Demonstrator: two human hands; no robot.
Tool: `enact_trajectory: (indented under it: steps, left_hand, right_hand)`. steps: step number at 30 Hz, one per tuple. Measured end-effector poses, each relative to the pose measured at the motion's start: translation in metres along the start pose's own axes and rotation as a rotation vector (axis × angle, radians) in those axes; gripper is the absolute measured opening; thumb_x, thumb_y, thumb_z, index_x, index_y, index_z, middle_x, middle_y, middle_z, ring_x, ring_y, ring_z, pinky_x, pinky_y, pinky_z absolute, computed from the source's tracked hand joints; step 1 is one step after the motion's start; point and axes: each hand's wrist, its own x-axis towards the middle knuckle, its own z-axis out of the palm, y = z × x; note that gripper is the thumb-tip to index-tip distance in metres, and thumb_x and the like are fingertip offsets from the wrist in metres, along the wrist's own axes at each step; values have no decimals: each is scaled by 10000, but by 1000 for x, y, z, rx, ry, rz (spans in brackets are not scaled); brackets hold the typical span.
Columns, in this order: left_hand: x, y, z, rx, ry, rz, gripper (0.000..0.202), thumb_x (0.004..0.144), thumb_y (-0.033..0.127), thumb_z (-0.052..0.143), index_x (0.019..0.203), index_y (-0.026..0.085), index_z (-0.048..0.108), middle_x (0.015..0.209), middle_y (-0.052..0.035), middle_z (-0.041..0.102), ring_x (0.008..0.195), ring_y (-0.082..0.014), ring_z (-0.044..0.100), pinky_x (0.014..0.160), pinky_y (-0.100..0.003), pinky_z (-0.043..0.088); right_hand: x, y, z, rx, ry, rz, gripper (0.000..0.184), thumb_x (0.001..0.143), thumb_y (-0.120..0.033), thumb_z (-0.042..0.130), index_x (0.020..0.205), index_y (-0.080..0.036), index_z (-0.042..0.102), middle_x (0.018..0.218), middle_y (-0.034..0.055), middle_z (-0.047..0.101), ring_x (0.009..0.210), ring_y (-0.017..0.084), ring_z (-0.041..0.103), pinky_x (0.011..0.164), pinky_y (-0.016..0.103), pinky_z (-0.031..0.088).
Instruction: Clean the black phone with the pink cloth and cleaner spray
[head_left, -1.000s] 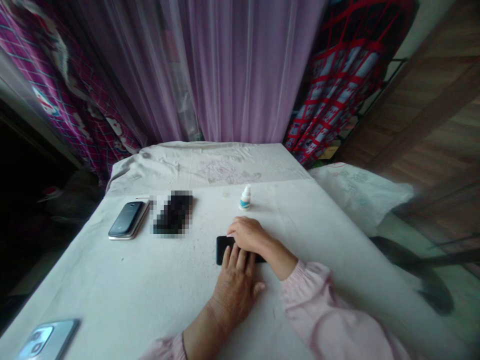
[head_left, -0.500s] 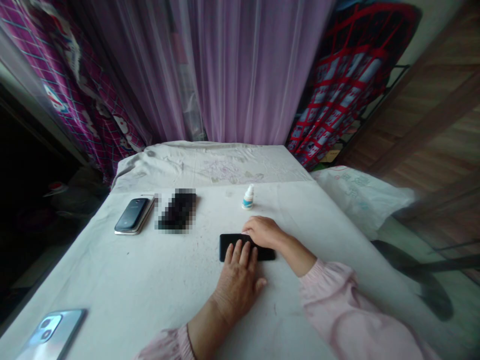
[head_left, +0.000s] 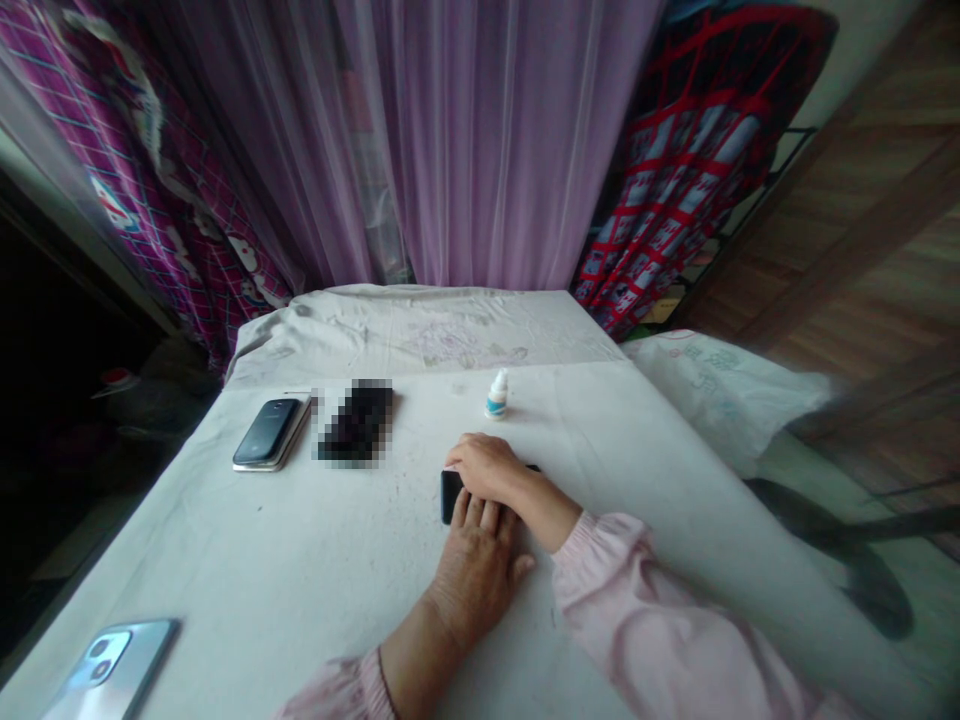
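Note:
A black phone lies flat on the white-covered table, mostly hidden under my hands. My left hand rests flat on the table with its fingers stretched onto the phone's near edge. My right hand lies across the top of the phone, fingers curled down and pressed on its surface near the left end. Whether something small is under those fingers is hidden.
A small white dropper bottle stands behind the hands. A dark phone and a pixelated dark object lie at the left rear. A light blue phone lies at the near left corner. Curtains hang behind the table.
My right hand has slid left along the black phone, from its right part back to its left end. The left hand has stayed in place.

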Motion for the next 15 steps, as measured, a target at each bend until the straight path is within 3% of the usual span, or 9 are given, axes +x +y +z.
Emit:
enact_trajectory:
  steps: [8,15]
  left_hand:
    - [2,1,4,22,-48,-32,678,940,571,371,1435,108,409,1464,-190,421,1375,-385,327,1118,-558,259]
    - [3,1,-4,-21,-9,-23,573,928,496,478,1403,175,459,1423,-143,469,1343,-338,374,1137,-535,249]
  right_hand:
    - [-27,43,-14,-39,-12,86,282,883,-217,486,968,-247,754,1069,49,710,1022,190,621,849,271,433]
    - [-1,-1,-6,-36,-16,10,264,878,-226,510,984,-256,750,1086,64,705,1036,193,613,854,260,427]
